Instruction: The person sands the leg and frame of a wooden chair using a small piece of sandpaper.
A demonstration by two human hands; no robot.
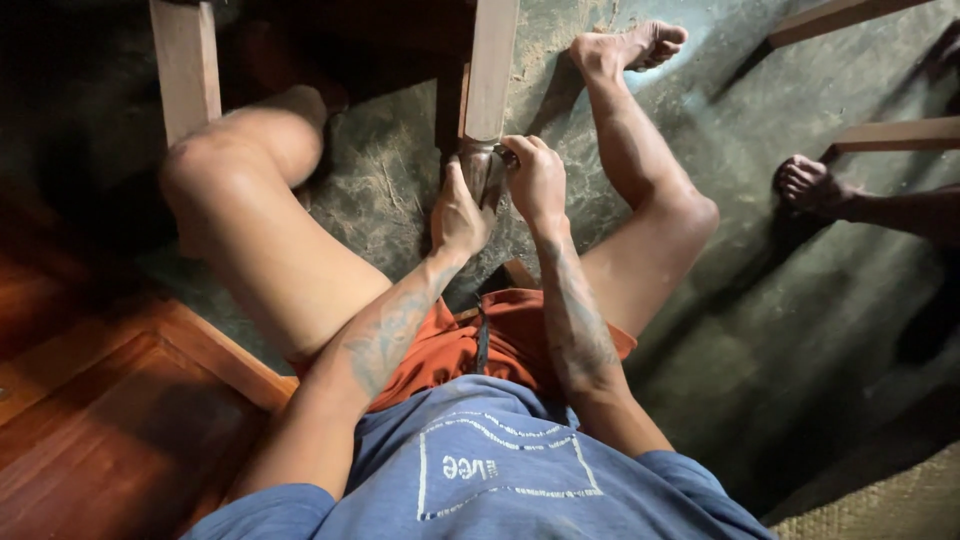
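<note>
I sit on the floor with my legs spread around a pale wooden furniture leg [492, 70]. Its carved lower end [482, 170] is darker and narrower. My left hand [458, 212] is closed around the near side of that lower end. My right hand [536, 178] grips it from the right, fingers curled over the top. Whether either hand also holds a small tool or paper is hidden by the fingers.
A second pale wooden leg [186, 65] stands at the upper left. A reddish polished wood panel [120, 420] lies at the lower left. Another person's foot [810, 185] rests at the right near more wooden rails [890, 135]. A woven mat [880, 505] fills the bottom right corner.
</note>
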